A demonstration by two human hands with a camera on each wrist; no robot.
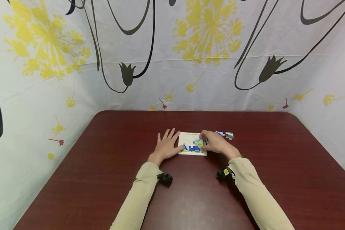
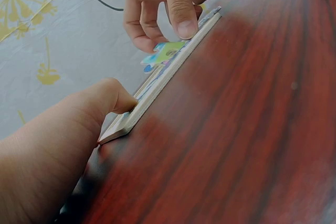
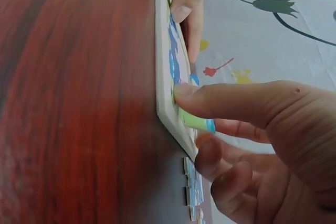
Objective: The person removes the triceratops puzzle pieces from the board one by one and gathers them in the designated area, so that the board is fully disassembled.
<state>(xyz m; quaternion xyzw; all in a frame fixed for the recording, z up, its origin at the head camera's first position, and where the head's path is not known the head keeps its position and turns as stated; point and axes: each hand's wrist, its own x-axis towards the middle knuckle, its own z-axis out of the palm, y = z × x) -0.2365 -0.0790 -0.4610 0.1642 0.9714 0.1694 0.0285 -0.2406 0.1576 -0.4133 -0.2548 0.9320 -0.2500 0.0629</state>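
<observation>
A white-rimmed jigsaw tray (image 1: 187, 135) lies on the table, with joined blue and green pieces (image 1: 192, 149) along its near side. With thumb and fingers, my right hand (image 1: 217, 142) pinches a green and light-blue puzzle piece (image 1: 199, 142) over the tray's right part. That puzzle piece (image 2: 167, 52) is tilted up from the tray in the left wrist view. My left hand (image 1: 165, 148) steadies the tray's left side, fingers spread straight and thumb pressing at the near-left corner. In the right wrist view the right thumb (image 3: 190, 97) lies on the piece's near edge.
Loose puzzle pieces (image 1: 229, 135) lie on the dark red table (image 1: 126, 140) just right of the tray, partly behind the right hand. A white patterned cloth (image 1: 161, 41) hangs behind the table's far edge. Both wrists carry small black cameras (image 1: 166, 179).
</observation>
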